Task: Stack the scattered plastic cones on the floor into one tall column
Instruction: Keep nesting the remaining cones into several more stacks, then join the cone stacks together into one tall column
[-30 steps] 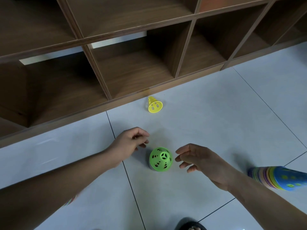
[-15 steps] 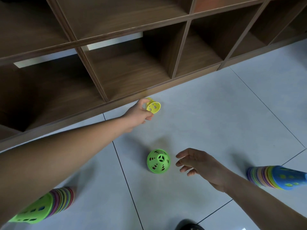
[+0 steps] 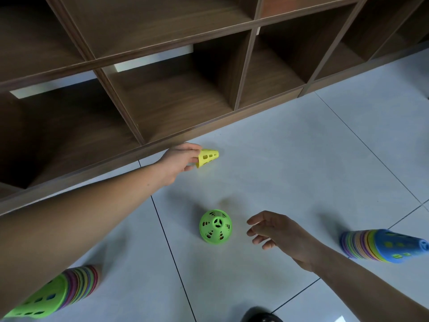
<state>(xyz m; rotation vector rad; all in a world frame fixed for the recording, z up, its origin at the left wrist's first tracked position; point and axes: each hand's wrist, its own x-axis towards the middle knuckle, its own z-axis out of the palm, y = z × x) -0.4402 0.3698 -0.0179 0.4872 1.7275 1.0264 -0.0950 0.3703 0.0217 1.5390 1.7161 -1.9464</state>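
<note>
Head view: one wide-angle camera, worn on the head, facing forward and steeply down onto the tiled floor (image 3: 290,163). Shelf unit (image 3: 171,105) fills the upper frame. Range close: left hand (image 3: 178,160) and right hand (image 3: 278,231) at mid-frame, forearms entering from the lower corners.

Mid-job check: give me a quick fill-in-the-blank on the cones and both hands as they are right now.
1. The left hand grips the small cone, whose colour is ____.
2. The right hand hovers open beside the single green cone and holds ____.
3. The top cone of the right-side stack is coloured ____.
4. The top cone of the lower-left stack is coloured ____.
Missing words: yellow, nothing, blue, green.
</note>
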